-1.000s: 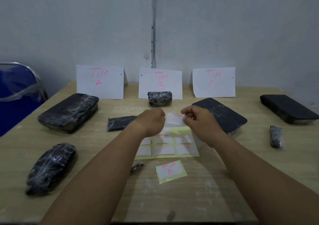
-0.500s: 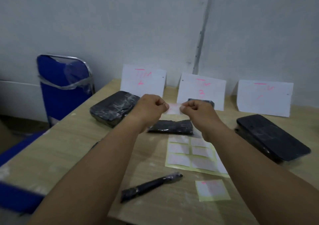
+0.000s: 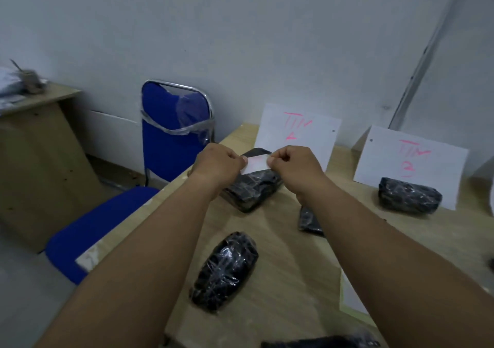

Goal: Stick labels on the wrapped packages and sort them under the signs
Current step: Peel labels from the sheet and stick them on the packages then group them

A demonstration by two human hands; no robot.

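My left hand [image 3: 217, 162] and my right hand [image 3: 292, 163] each pinch one end of a small white label [image 3: 256, 163], holding it stretched just above a large black wrapped package [image 3: 251, 191]. That package lies in front of the "TIM A" sign [image 3: 296, 134]. A small wrapped package [image 3: 409, 198] sits below the "TIM B" sign [image 3: 411, 158]. An oval wrapped package [image 3: 224, 270] lies between my forearms. Another small dark package [image 3: 308, 220] is partly hidden by my right arm.
The wooden table [image 3: 280, 281] ends at a left edge beside a blue chair [image 3: 171, 139]. A wooden cabinet [image 3: 34, 155] stands further left. A corner of the label sheet [image 3: 347, 294] shows under my right arm. A black item [image 3: 320, 343] lies at the bottom edge.
My view has swung left. Both hands carried the label from over the label sheet to above the large package under the "TIM A" sign.
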